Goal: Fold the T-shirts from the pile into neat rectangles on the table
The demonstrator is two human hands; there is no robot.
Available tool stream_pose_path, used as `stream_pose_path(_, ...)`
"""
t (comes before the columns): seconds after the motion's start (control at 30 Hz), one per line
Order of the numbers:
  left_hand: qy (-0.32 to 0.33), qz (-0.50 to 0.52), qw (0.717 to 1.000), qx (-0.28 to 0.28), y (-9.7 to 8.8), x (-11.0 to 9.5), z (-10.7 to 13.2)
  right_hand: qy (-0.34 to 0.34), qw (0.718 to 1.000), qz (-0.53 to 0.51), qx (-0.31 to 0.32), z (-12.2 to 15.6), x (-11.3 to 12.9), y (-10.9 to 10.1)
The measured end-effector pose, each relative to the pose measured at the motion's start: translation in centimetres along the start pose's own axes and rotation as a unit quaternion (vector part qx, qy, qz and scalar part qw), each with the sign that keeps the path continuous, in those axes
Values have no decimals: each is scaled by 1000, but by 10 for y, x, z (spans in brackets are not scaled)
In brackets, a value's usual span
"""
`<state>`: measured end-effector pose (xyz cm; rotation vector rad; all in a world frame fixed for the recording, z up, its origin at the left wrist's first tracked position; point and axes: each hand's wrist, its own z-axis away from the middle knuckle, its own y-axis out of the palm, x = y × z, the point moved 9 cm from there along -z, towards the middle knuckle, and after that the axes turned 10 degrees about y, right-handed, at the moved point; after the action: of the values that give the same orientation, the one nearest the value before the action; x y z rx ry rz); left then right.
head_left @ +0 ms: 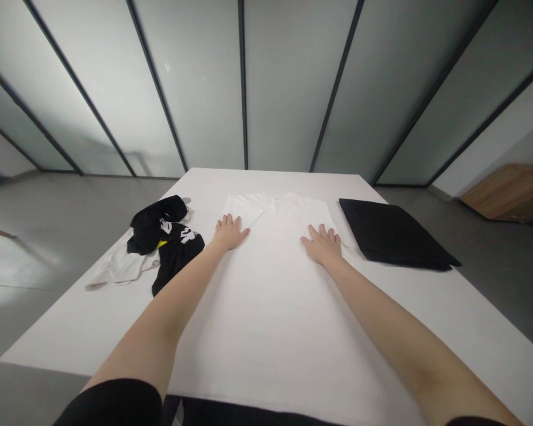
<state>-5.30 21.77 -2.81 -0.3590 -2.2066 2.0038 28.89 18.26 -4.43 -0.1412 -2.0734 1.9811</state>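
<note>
A white T-shirt (270, 284) lies spread on the white table, its sleeves and neckline towards the far side and its lower part reaching the near edge. Flat on its left side, near a sleeve, rests my left hand (230, 234) with fingers apart. My right hand (323, 244) presses on the shirt's right side near the other sleeve, its fingers also spread. Neither hand grips anything. The shirt's outline is faint against the table.
To the left is a crumpled pile of black clothes (177, 251) with white print, over a white garment (119, 266). A flat black folded piece (395, 234) lies on the right of the table (453, 319). Frosted glass panels (288, 89) stand behind.
</note>
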Motion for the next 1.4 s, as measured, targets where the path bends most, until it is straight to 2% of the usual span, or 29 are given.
stream_pose_path(0.13,2,7,1000,-13,-3,8,-20,2,1000,-7,4,-18,10,-2)
stream_pose_path(0.23,2,35,998,-43,-7,13,-23,-6,1000,-12,5,-26,11,-4)
stream_pose_path(0.4,20,139,984,-112,-17,28,-12,-14,998,-56,0,-32,-7,-4)
stream_pose_path(0.5,12,167,980,-108,-16,37,-8,-32,998,-58,11,-36,-22,0)
stream_pose_path(0.6,30,167,982,-83,-11,36,-9,-28,999,-22,22,-40,-39,5)
stream_pose_path(0.73,48,158,982,-89,-12,32,-11,7,1000,8,26,-45,-62,9)
stream_pose_path(0.87,63,108,988,-87,-18,16,-8,1,1000,12,12,-47,-65,9)
stream_pose_path(1.0,58,36,996,-57,-19,-23,2,16,1000,-2,-15,-35,-46,-5)
stream_pose_path(1.17,32,13,999,4,-1,-73,18,-60,997,2,39,14,27,-3)
stream_pose_path(1.27,24,9,999,21,6,-86,25,-77,994,13,72,43,55,8)
stream_pose_path(1.4,10,-1,1000,1,0,-88,32,-89,993,18,77,56,62,13)
